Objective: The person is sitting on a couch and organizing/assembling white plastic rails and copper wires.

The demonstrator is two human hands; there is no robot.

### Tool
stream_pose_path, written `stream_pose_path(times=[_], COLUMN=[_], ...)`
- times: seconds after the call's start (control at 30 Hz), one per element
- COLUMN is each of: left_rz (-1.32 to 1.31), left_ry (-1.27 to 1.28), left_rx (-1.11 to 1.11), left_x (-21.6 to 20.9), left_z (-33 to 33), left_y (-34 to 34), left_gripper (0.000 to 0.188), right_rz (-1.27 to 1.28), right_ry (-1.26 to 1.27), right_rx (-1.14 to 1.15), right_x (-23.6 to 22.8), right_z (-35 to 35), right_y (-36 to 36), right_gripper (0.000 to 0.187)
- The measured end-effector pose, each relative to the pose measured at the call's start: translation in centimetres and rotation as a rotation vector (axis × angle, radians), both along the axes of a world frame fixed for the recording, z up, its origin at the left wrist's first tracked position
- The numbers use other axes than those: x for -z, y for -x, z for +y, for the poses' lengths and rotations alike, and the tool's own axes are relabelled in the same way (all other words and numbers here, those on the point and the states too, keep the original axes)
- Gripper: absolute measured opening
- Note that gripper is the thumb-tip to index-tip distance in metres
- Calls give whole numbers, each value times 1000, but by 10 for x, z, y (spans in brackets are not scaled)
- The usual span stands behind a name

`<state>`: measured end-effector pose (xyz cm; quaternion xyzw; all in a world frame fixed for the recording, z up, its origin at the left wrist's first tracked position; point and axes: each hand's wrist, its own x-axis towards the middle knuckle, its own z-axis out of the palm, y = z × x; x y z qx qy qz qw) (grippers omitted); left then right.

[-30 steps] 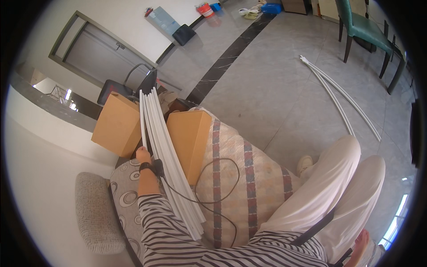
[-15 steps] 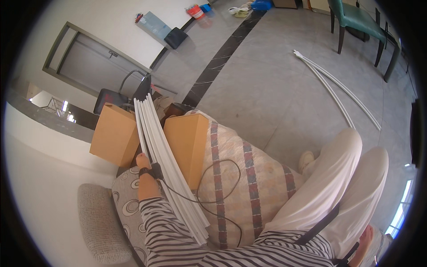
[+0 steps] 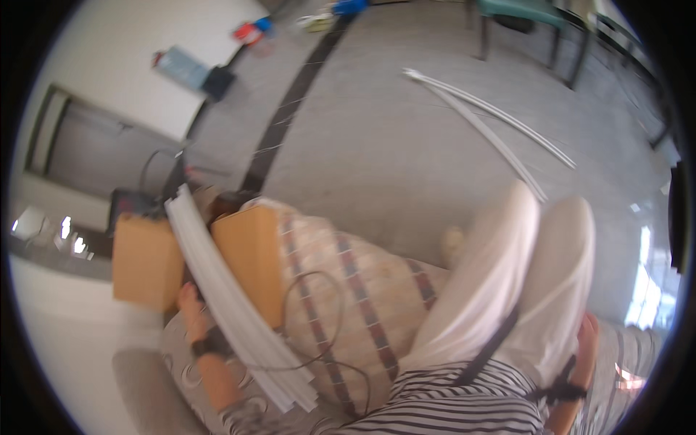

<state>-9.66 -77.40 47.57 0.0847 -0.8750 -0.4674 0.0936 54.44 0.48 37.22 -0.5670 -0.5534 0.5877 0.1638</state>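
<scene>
My left hand (image 3: 191,308), with a dark band on the wrist, is at the left edge of a bundle of long white plastic strips (image 3: 217,279), just below a cardboard box (image 3: 148,261). Motion blurs its fingers, so I cannot make out whether they touch the strips. The bundle slants across the sofa, its near ends beside my striped sleeve. Beside my right thigh, low on the right, is my right hand (image 3: 588,332), also with a dark strap at the wrist. Its fingers are mostly hidden and blurred.
A second cardboard box (image 3: 250,254) stands right of the bundle on the checked sofa cover (image 3: 330,254). A thin cable (image 3: 341,304) loops over the cover. More white strips (image 3: 486,130) lie on the grey floor. A green chair (image 3: 522,11) stands at the far right.
My view has swung, shifting the room leftward in the picture. My left hand has moved down along the bundle's left side. More of my right hand and forearm shows beside my thigh.
</scene>
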Motion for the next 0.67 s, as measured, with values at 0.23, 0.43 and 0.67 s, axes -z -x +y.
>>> stream_pose_path(times=[0.23,0.43,0.67], left_rz=[217,241,-58], left_ry=[-140,-207,-45], left_rx=[266,581,974], left_x=[-151,-131,-41], left_z=[278,457,651], left_y=[-70,-48,-12], left_gripper=[28,21,16], right_rz=[38,29,-96], right_ry=[-22,-153,-148], right_rx=[4,-144,-246], right_x=[3,-18,6], right_z=[26,66,160], right_y=[69,92,136], right_gripper=[18,14,16])
